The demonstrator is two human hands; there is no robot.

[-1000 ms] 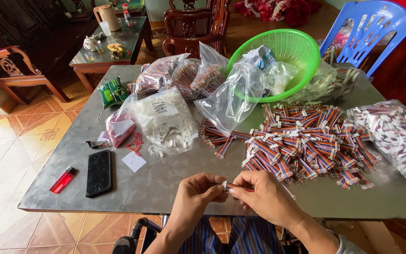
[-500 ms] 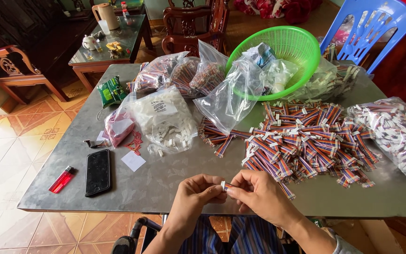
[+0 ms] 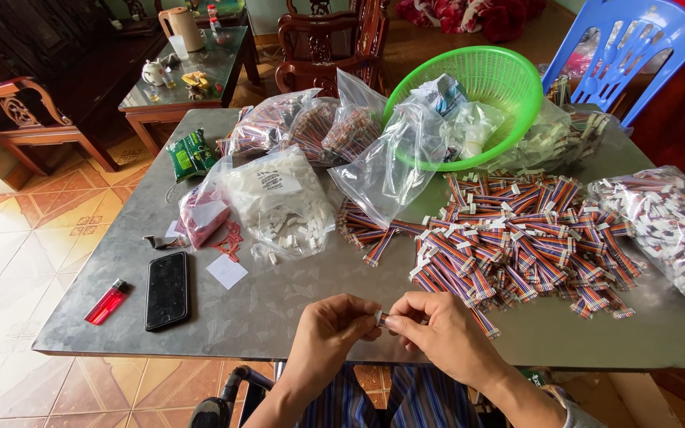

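Two hands (image 3: 390,329) on small white connector (image 3: 379,318), striped ribbon-cable heap (image 3: 517,242) nearby

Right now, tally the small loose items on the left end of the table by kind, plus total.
Phone: 1
Red lighter: 1
White paper slip: 1
Green packet: 1
Total: 4

Metal table (image 3: 279,317): L hand (image 3: 328,329) & R hand (image 3: 438,333) pinch small white connector (image 3: 380,318) at near edge; ribbon-cable pile (image 3: 509,238) just behind; phone (image 3: 167,290), lighter (image 3: 106,302), green basket (image 3: 509,87), bags (image 3: 279,198)
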